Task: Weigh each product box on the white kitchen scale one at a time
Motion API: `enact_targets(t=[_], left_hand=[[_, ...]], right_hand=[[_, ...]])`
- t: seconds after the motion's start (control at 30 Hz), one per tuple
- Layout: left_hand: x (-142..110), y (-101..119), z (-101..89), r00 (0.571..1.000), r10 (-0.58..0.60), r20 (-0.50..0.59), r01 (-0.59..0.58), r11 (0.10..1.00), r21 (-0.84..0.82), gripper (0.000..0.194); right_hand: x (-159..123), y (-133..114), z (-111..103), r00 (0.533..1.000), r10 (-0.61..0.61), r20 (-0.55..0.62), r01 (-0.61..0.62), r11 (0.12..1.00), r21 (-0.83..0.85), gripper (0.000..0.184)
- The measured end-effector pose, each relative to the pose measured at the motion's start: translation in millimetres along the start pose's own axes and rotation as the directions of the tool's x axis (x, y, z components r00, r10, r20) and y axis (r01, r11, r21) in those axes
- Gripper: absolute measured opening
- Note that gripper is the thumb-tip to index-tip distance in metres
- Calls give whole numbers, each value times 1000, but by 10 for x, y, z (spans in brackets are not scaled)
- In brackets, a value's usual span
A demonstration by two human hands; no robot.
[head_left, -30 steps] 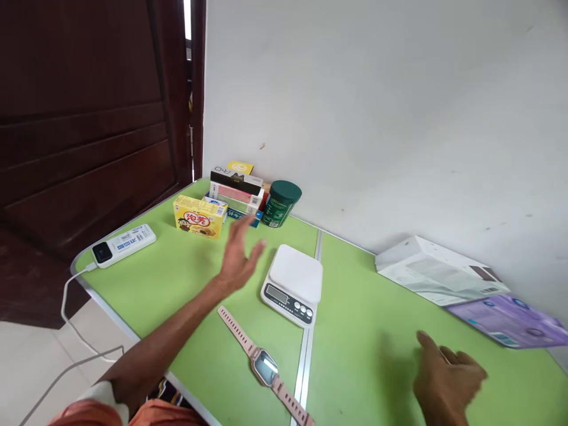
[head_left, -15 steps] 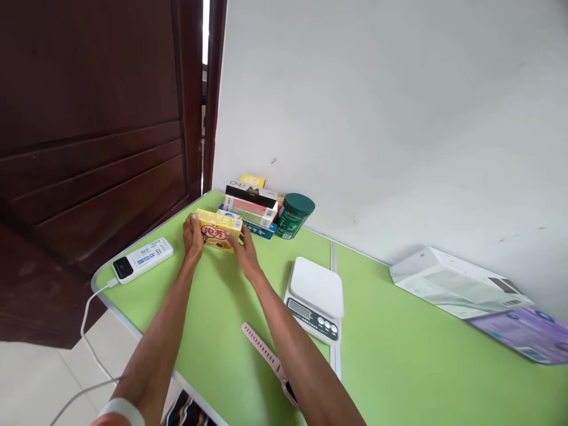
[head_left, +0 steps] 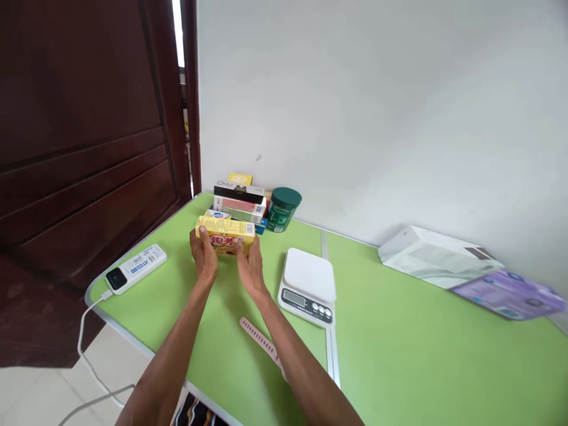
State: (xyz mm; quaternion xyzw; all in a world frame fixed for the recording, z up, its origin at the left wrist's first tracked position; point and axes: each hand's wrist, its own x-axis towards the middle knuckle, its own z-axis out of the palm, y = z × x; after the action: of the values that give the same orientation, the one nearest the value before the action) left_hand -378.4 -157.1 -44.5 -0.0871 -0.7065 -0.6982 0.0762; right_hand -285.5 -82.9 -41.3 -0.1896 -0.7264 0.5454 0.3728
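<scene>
A yellow snack box [head_left: 226, 227] with red and white lettering is held between my two hands over the green table. My left hand [head_left: 205, 253] grips its left end, thumb on the front face. My right hand [head_left: 250, 264] closes on the right end, thumb also on the front. Just behind the box stand a stack of small cartons [head_left: 239, 204] and a dark green lidded canister [head_left: 284, 209]. To the right of my right hand is a white kitchen scale [head_left: 309, 284]. A pink watch strap [head_left: 260, 338] lies partly hidden under my right forearm.
A white power bank [head_left: 136, 269] with a cable [head_left: 84, 331] sits near the left table edge. Along the wall at right lie a white box [head_left: 437, 257] and a purple package [head_left: 508, 294]. A dark wooden door [head_left: 80, 148] borders the table's left side.
Both hands have carried the yellow box to the right and nearer to me, away from the cartons. The camera view has shifted slightly, turning right.
</scene>
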Motion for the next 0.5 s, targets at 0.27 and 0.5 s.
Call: enact_targets(t=[0.27,0.5], left_hand=[[-899,519,507,800,263,539,-142,956,-256,77],[-1209,217,810,638,258,725,-183,966,-183,83]], right_hand=[[-225,-386,-1504,960,49,-276,-82,991,-109,77],[-523,43,-2105,934,138,-330,-202,965,-167,72]])
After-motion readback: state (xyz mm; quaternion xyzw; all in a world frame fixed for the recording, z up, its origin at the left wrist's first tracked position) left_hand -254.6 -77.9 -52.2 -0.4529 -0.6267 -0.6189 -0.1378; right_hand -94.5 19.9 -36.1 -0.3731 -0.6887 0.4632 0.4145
